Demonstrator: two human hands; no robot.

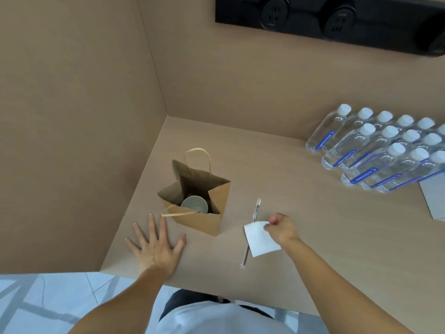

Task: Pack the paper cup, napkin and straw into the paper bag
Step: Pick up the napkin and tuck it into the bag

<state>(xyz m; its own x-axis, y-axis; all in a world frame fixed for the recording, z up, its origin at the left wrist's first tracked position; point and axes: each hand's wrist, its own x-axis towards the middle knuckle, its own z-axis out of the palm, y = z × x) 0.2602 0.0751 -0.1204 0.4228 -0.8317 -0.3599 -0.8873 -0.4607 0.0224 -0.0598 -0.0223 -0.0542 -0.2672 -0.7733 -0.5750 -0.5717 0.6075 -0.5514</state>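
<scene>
A brown paper bag [204,220] with twisted handles stands open on the table near the left wall. Inside it the paper cup [193,204] sits upright, its pale rim showing. To the right lies a straw [255,210] in a clear wrapper, partly covered by a white napkin [260,239]. My right hand [281,229] pinches the napkin's upper right corner. My left hand [156,247] rests flat on the table with fingers spread, just left of the bag and under its near handle.
Several water bottles [375,150] with white caps stand in rows at the back right. A grey sheet [433,201] lies beside them. A wall closes the left side, and a black socket strip [337,18] hangs on the back wall.
</scene>
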